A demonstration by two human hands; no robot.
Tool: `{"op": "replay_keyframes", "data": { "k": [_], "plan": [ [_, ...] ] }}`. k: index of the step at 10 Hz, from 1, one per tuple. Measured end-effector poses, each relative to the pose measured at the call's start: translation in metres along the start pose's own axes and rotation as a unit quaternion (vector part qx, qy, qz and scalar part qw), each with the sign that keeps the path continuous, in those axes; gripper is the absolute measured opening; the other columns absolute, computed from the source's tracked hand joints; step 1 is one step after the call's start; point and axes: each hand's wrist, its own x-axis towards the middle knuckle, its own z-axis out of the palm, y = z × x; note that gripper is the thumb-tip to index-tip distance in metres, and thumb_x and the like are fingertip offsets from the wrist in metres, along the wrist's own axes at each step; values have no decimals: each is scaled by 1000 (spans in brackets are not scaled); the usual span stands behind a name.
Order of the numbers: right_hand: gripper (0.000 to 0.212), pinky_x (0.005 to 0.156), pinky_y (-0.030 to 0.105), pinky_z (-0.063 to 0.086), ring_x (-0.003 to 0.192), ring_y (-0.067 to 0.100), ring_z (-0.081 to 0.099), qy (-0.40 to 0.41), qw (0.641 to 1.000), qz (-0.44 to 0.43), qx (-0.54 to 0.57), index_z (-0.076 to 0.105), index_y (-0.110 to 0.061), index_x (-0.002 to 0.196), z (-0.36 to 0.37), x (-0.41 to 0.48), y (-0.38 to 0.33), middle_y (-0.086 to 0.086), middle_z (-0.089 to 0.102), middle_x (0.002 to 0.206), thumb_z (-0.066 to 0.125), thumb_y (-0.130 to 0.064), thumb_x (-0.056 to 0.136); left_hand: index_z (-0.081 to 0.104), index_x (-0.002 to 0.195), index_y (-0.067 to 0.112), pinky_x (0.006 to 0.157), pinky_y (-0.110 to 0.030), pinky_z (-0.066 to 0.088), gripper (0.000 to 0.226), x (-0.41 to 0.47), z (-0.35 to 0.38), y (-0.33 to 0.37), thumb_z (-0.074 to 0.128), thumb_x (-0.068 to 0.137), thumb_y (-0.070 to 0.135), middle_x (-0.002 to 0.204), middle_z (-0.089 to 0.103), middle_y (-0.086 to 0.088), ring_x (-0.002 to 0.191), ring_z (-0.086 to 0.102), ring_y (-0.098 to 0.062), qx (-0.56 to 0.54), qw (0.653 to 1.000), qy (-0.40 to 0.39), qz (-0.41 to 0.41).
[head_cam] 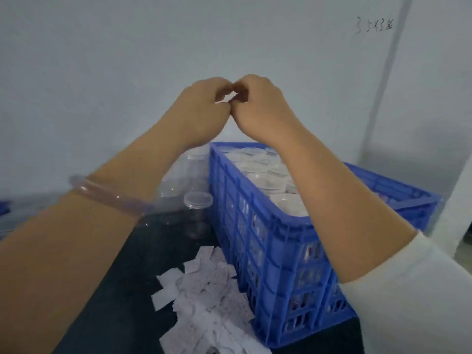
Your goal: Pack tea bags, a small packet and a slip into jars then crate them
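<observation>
My left hand [201, 108] and my right hand [258, 106] are raised together above the far end of the blue crate [258, 241]. Their fingertips touch and the fingers of both are curled inward. I see nothing between the fingers. The crate stands on the dark table and holds several clear jars with lids [265, 172]. To its left stand empty clear jars [198, 213], one of them with a lid on. A heap of white paper slips [204, 297] lies on the table against the crate's near left side.
The dark table [122, 290] runs along a white wall with handwritten digits [374, 25]. A pale bangle [109, 195] sits on my left wrist. A blue object [3, 208] shows at the far left edge. A white post [457, 175] rises right of the crate.
</observation>
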Motion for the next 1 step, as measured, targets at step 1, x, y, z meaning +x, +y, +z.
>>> {"op": "replay_keyframes", "data": {
  "k": [1],
  "plan": [
    [30,76,25,43,98,16,60,-50,993,-21,108,57,-14,123,40,-45,-49,-3,64,106,49,-16,94,58,128,23,91,-3,35,46,-73,-52,-20,46,90,-1,120,59,12,116,51,1,-41,996,56,-56]
  ]
}}
